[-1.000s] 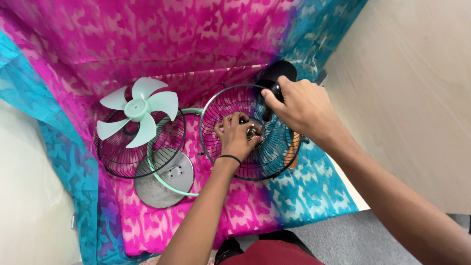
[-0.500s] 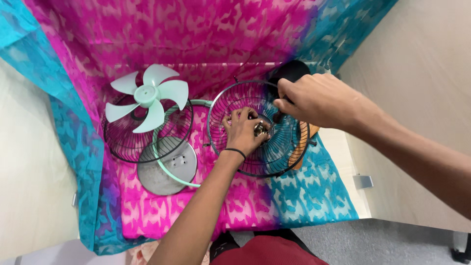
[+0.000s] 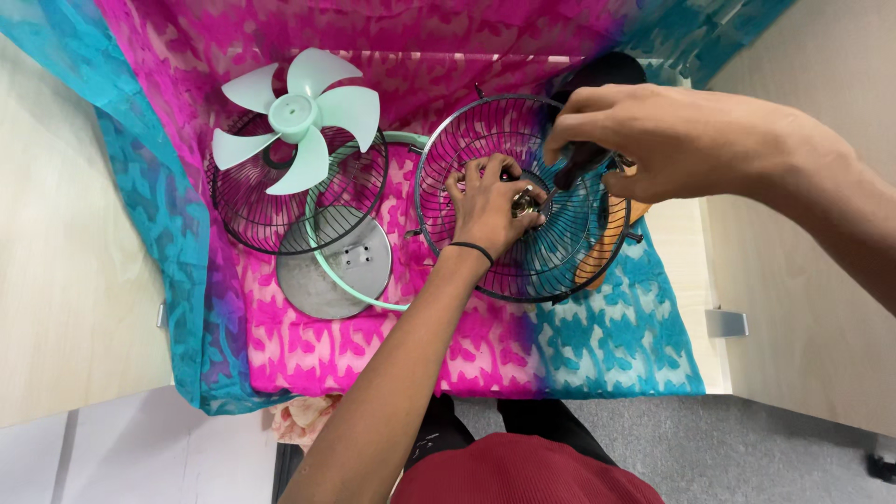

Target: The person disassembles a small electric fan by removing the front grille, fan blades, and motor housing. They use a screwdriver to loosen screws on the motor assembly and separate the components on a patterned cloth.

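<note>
A black wire fan guard (image 3: 523, 280) lies on a pink and teal cloth (image 3: 373, 345). My left hand (image 3: 485, 203) reaches into the guard's middle, its fingers closed around the shiny metal hub (image 3: 525, 200). My right hand (image 3: 663, 140) hovers over the guard's upper right part and grips a screwdriver (image 3: 571, 162) by its dark handle. The shaft slants down-left, with its tip at the hub beside my left fingers. A black motor housing (image 3: 607, 67) shows behind my right hand, partly hidden.
To the left, a mint green fan blade (image 3: 297, 114) rests on a second black wire guard (image 3: 245, 217). A round grey plate (image 3: 336, 275) and a mint ring (image 3: 315, 254) lie beside it. An orange piece (image 3: 607, 245) sits under the guard's right edge. Pale wooden walls flank the cloth.
My right hand has come down from the guard's top edge toward its middle, bringing the screwdriver tip to the hub. My left hand stays on the hub. The view has shifted.
</note>
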